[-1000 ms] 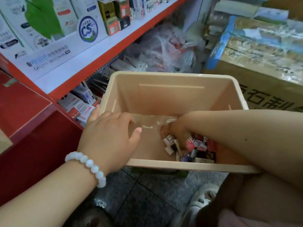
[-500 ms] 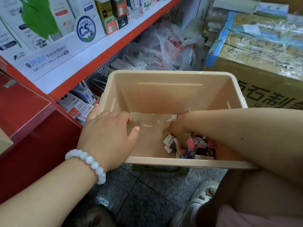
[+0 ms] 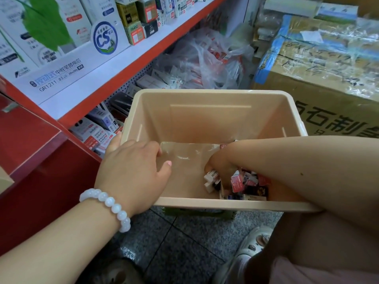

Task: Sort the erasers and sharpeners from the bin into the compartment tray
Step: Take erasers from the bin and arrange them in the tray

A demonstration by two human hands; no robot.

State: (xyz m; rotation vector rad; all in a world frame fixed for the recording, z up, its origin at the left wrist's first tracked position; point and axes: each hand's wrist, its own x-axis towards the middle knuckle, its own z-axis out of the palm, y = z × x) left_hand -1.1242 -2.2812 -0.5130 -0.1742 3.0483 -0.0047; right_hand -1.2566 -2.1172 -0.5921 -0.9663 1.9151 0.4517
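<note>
A beige plastic bin stands in front of me on a low support above the floor. My left hand, with a white bead bracelet on the wrist, grips the bin's left rim, thumb inside and fingers over the edge. A heap of small erasers and sharpeners in red, white and dark wrappers lies in the near right corner of the bin's bottom. My right hand reaches down into that heap. Its curled fingers close around a white eraser and neighbouring pieces, and the fingertips are buried in the heap.
A red-and-white shelf with boxed stationery runs along the left. Plastic bags of goods lie behind the bin. A taped cardboard carton stands at the right. Grey floor tiles and my shoe show below.
My right hand has shifted slightly within the heap, fingers working among the pieces. My left hand keeps its hold on the rim. The bin has barely moved.
</note>
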